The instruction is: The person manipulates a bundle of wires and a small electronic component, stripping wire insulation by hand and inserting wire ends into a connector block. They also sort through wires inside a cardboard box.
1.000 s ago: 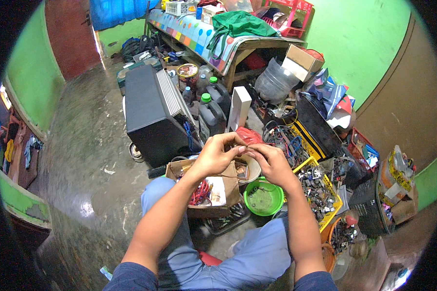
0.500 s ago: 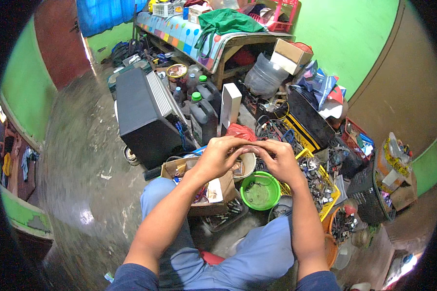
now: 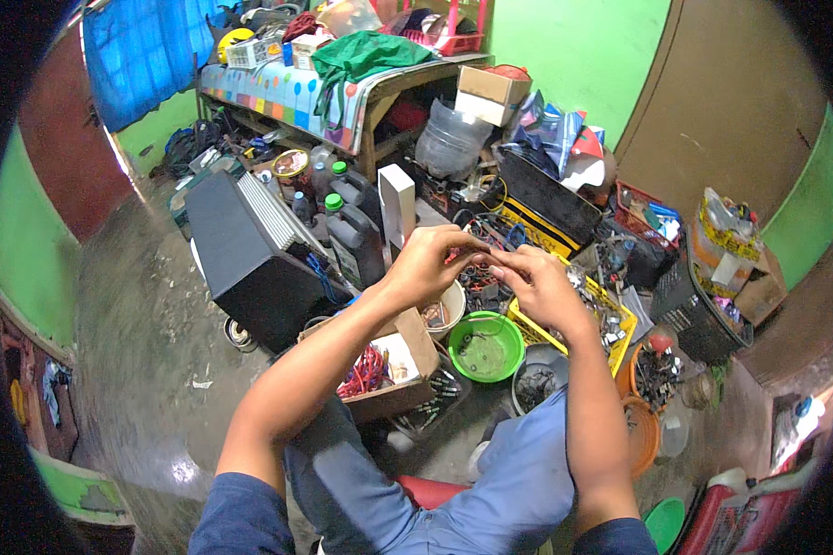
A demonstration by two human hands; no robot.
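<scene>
Something small, too small to tell what, is pinched between the fingertips of both hands, held up in front of the person above the clutter on the floor. Each grip is narrow: the left hand (image 3: 432, 262) curls its fingers over the piece, and the right hand (image 3: 535, 282) meets it fingertip to fingertip, so the two hands touch. Nearest the person are their two knees in blue trousers, with one open cardboard box (image 3: 393, 370) holding red wires between the knees and the hands. Just right of the box sits one green bowl (image 3: 485, 345), directly under the hands, and beside it one yellow crate (image 3: 620, 326) full of metal parts. Further left stands one black speaker cabinet (image 3: 250, 259), with three dark jugs with green caps (image 3: 352, 242) behind it and one white box (image 3: 397, 211) upright next to them. At the back, one bench (image 3: 292, 92) covered by a coloured cloth carries one green cloth (image 3: 366, 54). Compared with half a second ago, the hands have risen slightly and drawn closer together, and the view has tipped a little further into the room.
</scene>
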